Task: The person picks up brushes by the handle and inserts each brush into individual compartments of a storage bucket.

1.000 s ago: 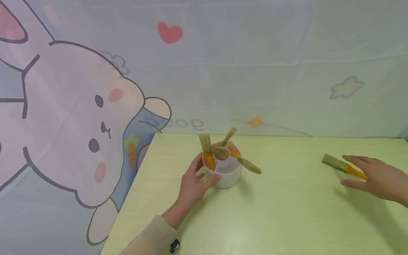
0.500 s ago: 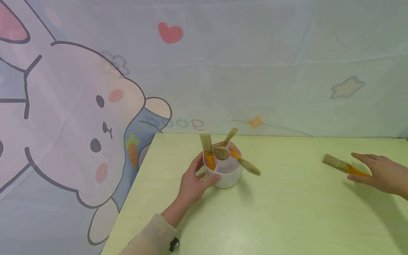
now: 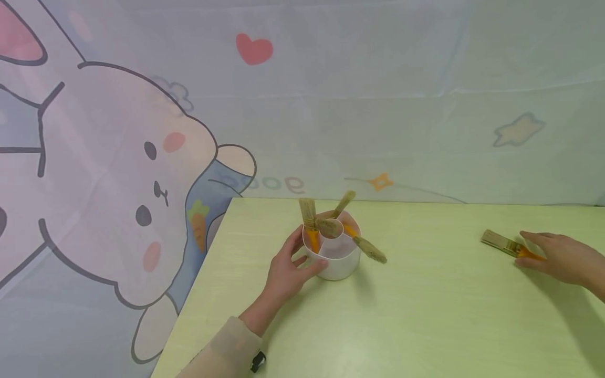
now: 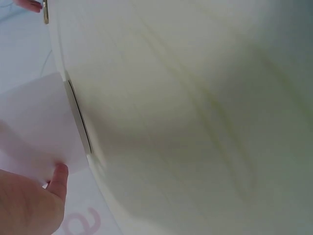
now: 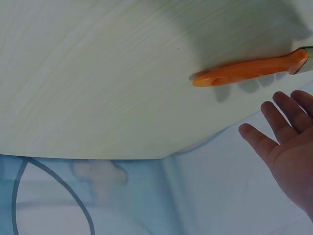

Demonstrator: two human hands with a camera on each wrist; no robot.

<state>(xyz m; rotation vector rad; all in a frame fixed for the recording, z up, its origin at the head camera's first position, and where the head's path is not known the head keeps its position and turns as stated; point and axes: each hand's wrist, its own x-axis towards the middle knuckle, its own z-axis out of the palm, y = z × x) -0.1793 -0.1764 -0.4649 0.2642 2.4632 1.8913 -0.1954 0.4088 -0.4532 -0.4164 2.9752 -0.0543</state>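
Note:
My left hand (image 3: 285, 273) holds a white divided round container (image 3: 342, 270) from its left side, thumb along the front wall. In the left wrist view the thumb (image 4: 58, 181) presses that pale wall (image 4: 39, 122). Several orange-handled paintbrushes lean in it bristles up, among them one at the left (image 3: 308, 211) and one tilting out to the right (image 3: 371, 249). At the right, another paintbrush (image 3: 501, 243) lies on the table, bristles pointing left. My right hand (image 3: 564, 257) is over its handle; in the right wrist view the fingers are straight, beside the orange handle (image 5: 244, 71).
The pale yellow-green table (image 3: 425, 310) ends at the back against a hanging cloth (image 3: 402, 105) printed with a rabbit, a heart and stars. A wide stretch of tabletop lies between the container and the loose brush.
My right hand first drew back right along the brush handle, then came lower and closer to it. My left hand stays on the container, and the brushes in it look unchanged.

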